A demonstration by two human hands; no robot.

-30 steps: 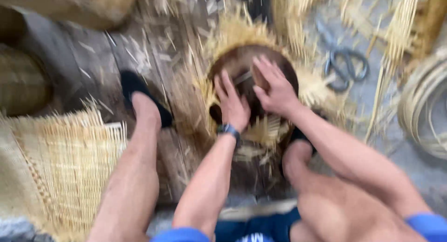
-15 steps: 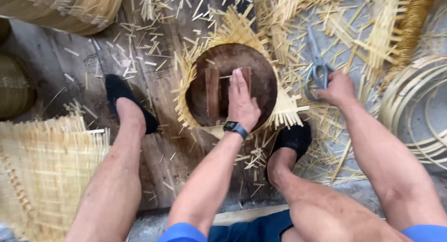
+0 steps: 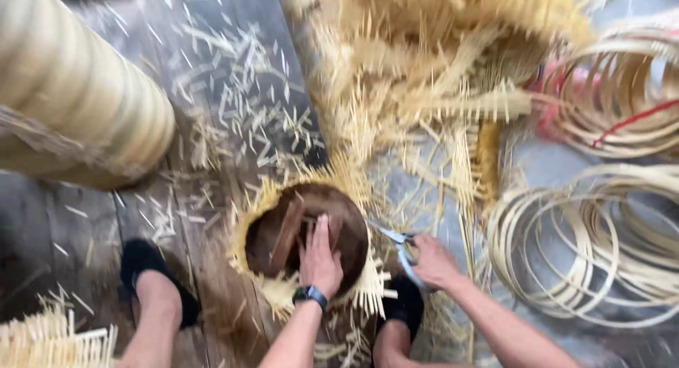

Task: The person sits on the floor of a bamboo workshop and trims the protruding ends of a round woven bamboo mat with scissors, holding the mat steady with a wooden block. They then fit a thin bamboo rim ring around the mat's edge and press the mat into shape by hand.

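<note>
My left hand (image 3: 320, 258), with a dark watch at the wrist, lies flat with fingers together on a round brown wooden mould (image 3: 279, 233). The mould sits on a woven straw piece (image 3: 368, 286) whose loose ends stick out around its rim. My right hand (image 3: 433, 263) grips a pair of scissors (image 3: 396, 239) by the handles, blades pointing left at the straw fringe beside the mould. My feet in black shoes (image 3: 145, 263) rest on the wooden floor on either side.
A large woven basket cylinder (image 3: 71, 106) lies at the upper left. Coils of bamboo hoops (image 3: 587, 248) fill the right side. A heap of straw strips (image 3: 438, 71) lies beyond the mould. Straw offcuts (image 3: 240, 106) litter the floorboards. A woven mat corner (image 3: 56, 340) shows at bottom left.
My right hand left the mould, reached right to the scissors, and now holds them close to the mould's right edge. My left hand stayed pressed on the mould. The view shifted forward.
</note>
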